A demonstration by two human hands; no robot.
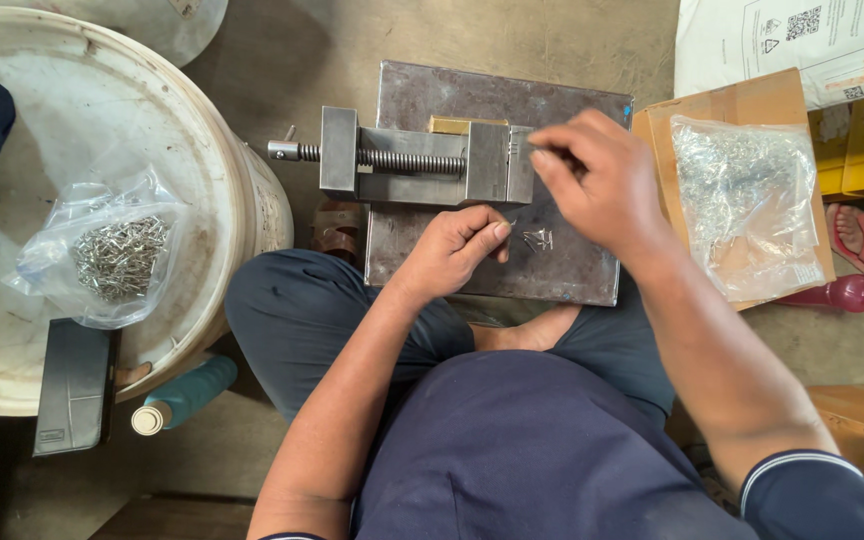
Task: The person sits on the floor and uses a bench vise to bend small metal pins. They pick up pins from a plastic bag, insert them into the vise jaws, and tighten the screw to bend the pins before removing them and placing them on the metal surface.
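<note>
A: What's biggest here?
B: The round white plastic bucket lid (72, 120), left of the grey steel vise (417, 160); the vise sits on a dark metal plate (572, 270).
A: And the hands?
B: The right hand (602, 180) pinches at the vise's jaw end. The left hand (452, 250), just below the vise, is curled, gripping a small metal pin (512, 224) beside loose silver pins (538, 238).

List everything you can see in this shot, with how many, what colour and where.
vise: one, grey steel, on the plate
metal plate: one, dark grey, on the floor at centre
loose pins: a few, silver, on the plate
bucket lid: one, white, left
bag of pins: one, clear, on the lid
bag of parts: one, clear, on a cardboard box at right
bottle: one, teal, lower left
left hand: pinching a small pin
right hand: at the vise jaw
</note>
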